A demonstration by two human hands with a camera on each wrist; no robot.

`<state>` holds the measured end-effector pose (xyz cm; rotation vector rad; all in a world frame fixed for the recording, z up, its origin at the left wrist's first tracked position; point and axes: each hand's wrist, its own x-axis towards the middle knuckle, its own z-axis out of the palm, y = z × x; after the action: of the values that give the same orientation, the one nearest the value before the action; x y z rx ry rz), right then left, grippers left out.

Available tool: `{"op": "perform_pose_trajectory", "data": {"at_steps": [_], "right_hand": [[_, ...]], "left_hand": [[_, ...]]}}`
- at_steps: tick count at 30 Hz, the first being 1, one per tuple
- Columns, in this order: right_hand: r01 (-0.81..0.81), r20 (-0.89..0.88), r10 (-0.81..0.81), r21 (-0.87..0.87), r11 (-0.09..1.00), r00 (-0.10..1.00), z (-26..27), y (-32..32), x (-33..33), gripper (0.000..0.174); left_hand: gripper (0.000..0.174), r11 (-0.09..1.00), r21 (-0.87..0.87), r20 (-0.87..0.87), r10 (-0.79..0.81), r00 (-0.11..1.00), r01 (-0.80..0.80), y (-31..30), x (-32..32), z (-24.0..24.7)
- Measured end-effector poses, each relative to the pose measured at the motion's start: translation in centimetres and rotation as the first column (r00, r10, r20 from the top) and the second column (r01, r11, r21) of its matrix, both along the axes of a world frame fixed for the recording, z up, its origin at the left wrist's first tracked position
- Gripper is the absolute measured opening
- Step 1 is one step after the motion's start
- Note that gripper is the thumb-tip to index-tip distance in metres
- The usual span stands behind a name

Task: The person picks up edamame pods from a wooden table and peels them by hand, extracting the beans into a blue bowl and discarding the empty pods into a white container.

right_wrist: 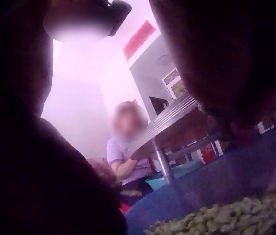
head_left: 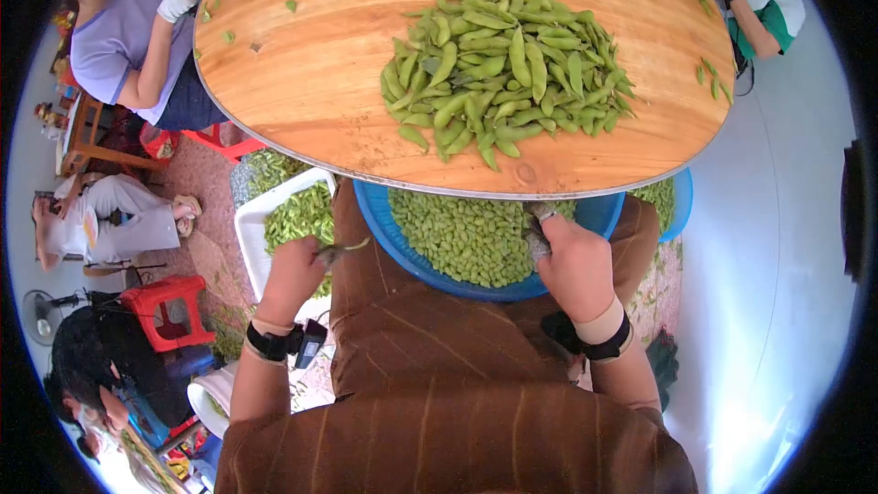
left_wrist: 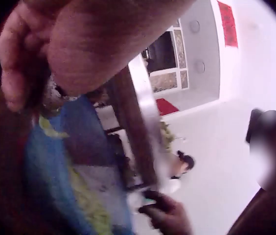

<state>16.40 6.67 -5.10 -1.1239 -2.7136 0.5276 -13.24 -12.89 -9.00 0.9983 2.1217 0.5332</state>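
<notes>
My left hand (head_left: 294,276) pinches a thin green pod (head_left: 354,246) between dark-covered fingertips, left of the blue basin (head_left: 370,220). The left wrist view shows this hand (left_wrist: 35,54) with the pod (left_wrist: 52,128) below its fingertips. Shelled green beans (head_left: 466,233) fill much of the basin, partly under the table edge. Over the basin's right side is my right hand (head_left: 578,265), its fingertips in grey coverings, pointing toward the beans; whether it holds anything is unclear. Beans (right_wrist: 226,215) also show low in the right wrist view.
A round wooden table (head_left: 302,82) bears a heap of unshelled pods (head_left: 503,73). Left of my legs is a white tub (head_left: 251,238) of pods; a blue container (head_left: 681,206) is at right. Red stools (head_left: 166,311) and several people are around.
</notes>
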Motion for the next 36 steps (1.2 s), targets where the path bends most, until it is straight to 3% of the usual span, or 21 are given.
{"op": "perform_pose_trajectory", "data": {"at_steps": [1,2,3,6,8,9,10,12,14,16,20,23,26,27,31,33,34,35,36], "right_hand": [[-0.004,-0.002,0.004,0.007,1.0,1.0,0.2,0.1,-0.1,0.022],[-0.014,-0.081,0.018,0.051,0.999,0.997,0.4,0.3,-0.2,0.021],[-0.02,-0.158,0.035,0.095,0.995,0.987,0.6,0.4,-0.4,0.021],[-0.071,-0.136,0.078,0.051,0.996,0.988,2.9,0.4,-0.3,0.021],[-0.09,-0.203,0.107,0.09,0.992,0.973,4.6,0.7,-1.2,0.021],[-0.1,-0.274,0.13,0.121,0.988,0.953,5.1,0.8,-1.8,0.021],[-0.102,-0.274,0.134,0.129,0.986,0.952,5.2,1.0,-2.6,0.021],[0.023,-0.439,0.054,0.169,0.985,0.897,5.4,1.4,-4.6,0.021],[0.068,-0.452,0.042,0.225,0.972,0.891,5.6,2.1,-6.0,0.017],[0.08,-0.408,0.063,0.325,0.942,0.911,4.3,2.9,-6.8,0.018],[0.108,-0.472,0.035,0.273,0.956,0.881,5.6,2.4,-5.7,0.019],[0.101,-0.495,-0.037,0.104,0.989,0.868,5.8,2.7,-4.4,0.022],[0.023,-0.421,0.048,0.162,0.987,0.906,5.2,3.1,-5.6,0.026],[-0.006,-0.342,0.104,0.274,0.962,0.934,4.8,3.3,-5.9,0.028],[0.06,-0.406,0.074,0.307,0.95,0.911,5.2,2.8,-5.2,0.027],[0.092,-0.553,-0.007,0.126,0.988,0.833,6.9,1.5,-4.0,0.026],[0.091,-0.553,-0.008,0.123,0.988,0.833,6.7,1.2,-3.4,0.026],[-0.034,-0.61,-0.11,-0.219,0.975,0.784,6.5,1.0,-2.6,0.025],[-0.177,-0.626,-0.231,-0.52,0.835,0.745,6.3,0.8,-2.0,0.023]], "left_hand": [[0.013,0.991,-0.133,-0.337,-0.077,0.938,0.034,-1.6,-0.8,-1.1],[0.013,0.964,-0.266,-0.621,-0.184,0.762,0.016,-2.5,-1.1,-1.6],[0.013,0.966,-0.258,-0.624,-0.176,0.761,0.012,-2.8,-1.2,-1.5],[0.009,0.996,-0.077,-0.653,-0.076,0.754,0.034,-2.7,-1.2,-0.8],[0.01,0.95,0.294,-0.597,0.093,0.797,0.109,-0.9,-0.2,0.4],[0.018,0.976,0.203,-0.636,0.066,0.769,0.084,-0.3,0.0,0.7],[0.018,0.974,0.211,-0.637,0.073,0.768,0.082,0.3,0.2,1.1],[0.026,0.964,0.215,-0.638,0.018,0.77,0.156,1.7,0.8,2.0],[0.03,0.955,0.232,-0.619,0.0,0.785,0.183,3.0,2.2,3.7],[0.032,0.868,0.388,-0.489,-0.092,0.867,0.311,4.2,3.3,4.8],[0.027,0.78,0.502,-0.403,-0.172,0.899,0.374,6.2,6.2,6.6],[0.018,0.736,0.583,-0.27,-0.224,0.936,0.344,7.9,8.4,6.6],[0.013,0.671,0.61,-0.328,-0.271,0.905,0.422,9.9,9.9,6.8],[0.011,0.659,0.624,-0.317,-0.279,0.907,0.421,10.3,10.3,6.5],[0.012,0.677,0.588,-0.339,-0.291,0.895,0.443,10.4,10.7,7.2],[0.02,0.607,0.757,-0.179,-0.164,0.97,0.242,10.2,10.9,7.6],[0.02,0.609,0.755,-0.178,-0.163,0.97,0.241,10.1,11.0,7.3],[0.018,0.638,0.746,-0.019,-0.266,0.964,0.191,10.1,11.2,6.8],[0.016,0.669,0.728,0.143,-0.357,0.923,0.146,10.3,11.2,6.6]]}}
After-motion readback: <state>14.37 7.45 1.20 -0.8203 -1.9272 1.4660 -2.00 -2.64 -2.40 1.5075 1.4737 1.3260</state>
